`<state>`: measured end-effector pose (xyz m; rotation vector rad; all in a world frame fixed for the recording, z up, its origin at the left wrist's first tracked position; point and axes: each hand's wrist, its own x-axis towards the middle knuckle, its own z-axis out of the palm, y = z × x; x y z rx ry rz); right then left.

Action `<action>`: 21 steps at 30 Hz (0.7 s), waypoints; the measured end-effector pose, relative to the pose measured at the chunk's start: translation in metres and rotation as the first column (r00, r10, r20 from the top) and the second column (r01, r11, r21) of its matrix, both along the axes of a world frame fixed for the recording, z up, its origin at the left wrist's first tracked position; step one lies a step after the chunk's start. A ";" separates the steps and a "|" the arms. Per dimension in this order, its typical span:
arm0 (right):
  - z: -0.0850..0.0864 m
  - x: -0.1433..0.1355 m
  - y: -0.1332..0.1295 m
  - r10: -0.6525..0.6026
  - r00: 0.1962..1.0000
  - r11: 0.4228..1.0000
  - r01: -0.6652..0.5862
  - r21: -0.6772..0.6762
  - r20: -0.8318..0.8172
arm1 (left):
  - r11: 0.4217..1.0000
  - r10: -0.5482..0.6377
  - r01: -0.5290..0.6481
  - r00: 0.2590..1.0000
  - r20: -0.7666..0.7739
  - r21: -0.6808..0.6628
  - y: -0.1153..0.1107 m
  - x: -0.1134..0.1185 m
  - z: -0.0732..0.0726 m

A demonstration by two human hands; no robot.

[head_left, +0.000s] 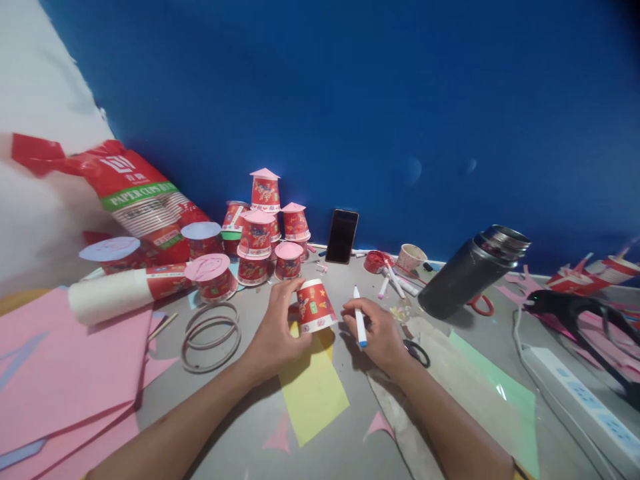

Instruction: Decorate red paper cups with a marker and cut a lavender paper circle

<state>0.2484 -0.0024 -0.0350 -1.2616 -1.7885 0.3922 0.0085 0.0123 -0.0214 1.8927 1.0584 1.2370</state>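
My left hand (281, 330) grips a red patterned paper cup (316, 307) by its left side, its white rim facing down. The cup is slightly tilted above a yellow paper sheet (315, 393). Just right of the cup, my right hand (377, 330) holds a white marker (359, 320) between thumb and fingers. Its blue end points down and its narrow end points up. The marker and the cup are apart. Behind the cup stand several red cups (257, 237) stacked as a tower, some with pink paper tops.
A phone (343, 235) leans on the blue wall. Metal rings (211, 339) and pink paper (65, 373) lie left. Black scissors (419, 353), a dark flask (465, 273), green paper (515, 400) and a power strip (585, 400) are right. A cup bag (145, 193) stands back left.
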 end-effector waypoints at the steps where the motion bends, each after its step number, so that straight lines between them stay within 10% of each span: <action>1: 0.000 -0.001 0.000 0.001 1.000 1.000 -0.002 0.017 0.014 | 1.000 -0.002 0.002 1.000 0.005 -0.006 0.001 0.000 0.000; 21: 0.013 -0.012 -0.013 0.009 0.995 1.000 -0.006 0.027 -0.095 | 0.916 -0.159 0.289 0.899 0.407 -0.279 0.002 0.007 -0.007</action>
